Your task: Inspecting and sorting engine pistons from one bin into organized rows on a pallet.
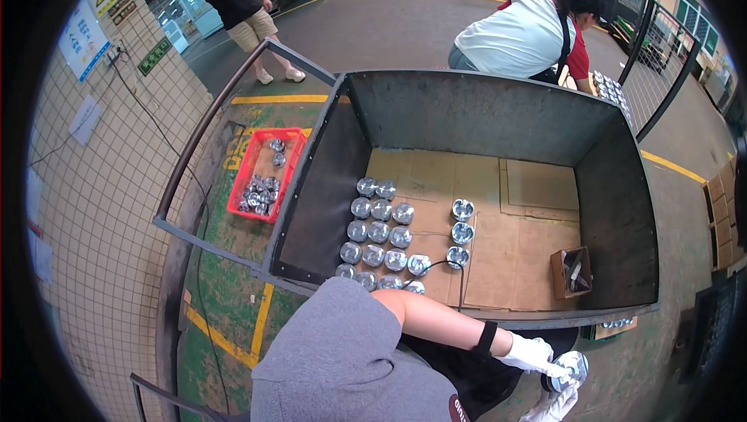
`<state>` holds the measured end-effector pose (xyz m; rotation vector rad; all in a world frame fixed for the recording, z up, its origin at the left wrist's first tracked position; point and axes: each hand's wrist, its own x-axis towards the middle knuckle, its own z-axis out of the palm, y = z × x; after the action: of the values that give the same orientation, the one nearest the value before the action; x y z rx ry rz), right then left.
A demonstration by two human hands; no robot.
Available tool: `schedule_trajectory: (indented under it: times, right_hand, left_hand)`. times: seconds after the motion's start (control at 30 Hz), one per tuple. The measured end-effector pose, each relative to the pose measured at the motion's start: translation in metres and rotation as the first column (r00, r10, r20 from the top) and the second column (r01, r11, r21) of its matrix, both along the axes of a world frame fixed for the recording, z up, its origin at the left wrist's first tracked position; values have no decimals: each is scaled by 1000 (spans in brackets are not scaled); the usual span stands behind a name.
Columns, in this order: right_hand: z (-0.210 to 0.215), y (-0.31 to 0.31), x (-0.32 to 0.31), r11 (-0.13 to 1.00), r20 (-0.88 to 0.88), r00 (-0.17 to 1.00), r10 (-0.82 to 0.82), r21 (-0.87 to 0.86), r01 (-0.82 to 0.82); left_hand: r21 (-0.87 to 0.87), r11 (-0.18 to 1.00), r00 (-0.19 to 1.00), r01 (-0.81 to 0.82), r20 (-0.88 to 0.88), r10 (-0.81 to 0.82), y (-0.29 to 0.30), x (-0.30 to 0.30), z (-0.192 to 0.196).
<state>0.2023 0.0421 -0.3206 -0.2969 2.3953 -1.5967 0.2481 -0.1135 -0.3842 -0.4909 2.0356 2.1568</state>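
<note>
Outside the near right corner of a metal cart (467, 103), both my hands, in white gloves, hold a shiny metal piston (573, 370). My left hand (531, 353) reaches across from the left, its fingers closed on the piston's upper side. From below, my right hand (554, 405) grips the same piston; the lower edge of the picture cuts off part of it. On the cart's cardboard-lined floor (506, 259), rows of pistons (378, 231) stand at the left, partly hidden by my shoulder. A separate column of 3 pistons (463, 233) stands near the middle.
A small open cardboard box (572, 273) sits in the cart's near right corner. Left of the cart, a red crate (292, 165) holds more pistons. A person (513, 37) bends beyond the cart; another person (237, 6) stands far left. More pistons (618, 322) show below the cart's near edge.
</note>
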Motion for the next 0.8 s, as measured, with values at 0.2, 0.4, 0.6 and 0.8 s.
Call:
schedule_trajectory:
  times: [0.2,0.4,0.6,0.8]
  right_hand:
    - [-16,17,-17,965,-274,940,205,218,-147]
    - [-19,24,-10,949,194,981,15,-312,47]
    - [-11,-3,-2,937,151,986,-67,-329,114]
    - [-21,-5,-9,926,176,979,-102,-343,158]
  left_hand:
    - [-18,1000,1000,-3,-12,2,3,-1,6]
    - [-155,975,983,162,-56,-172,-4,16,43]
    - [-199,961,980,193,-14,-199,-21,18,47]
    - [9,996,990,85,112,-85,-24,13,47]
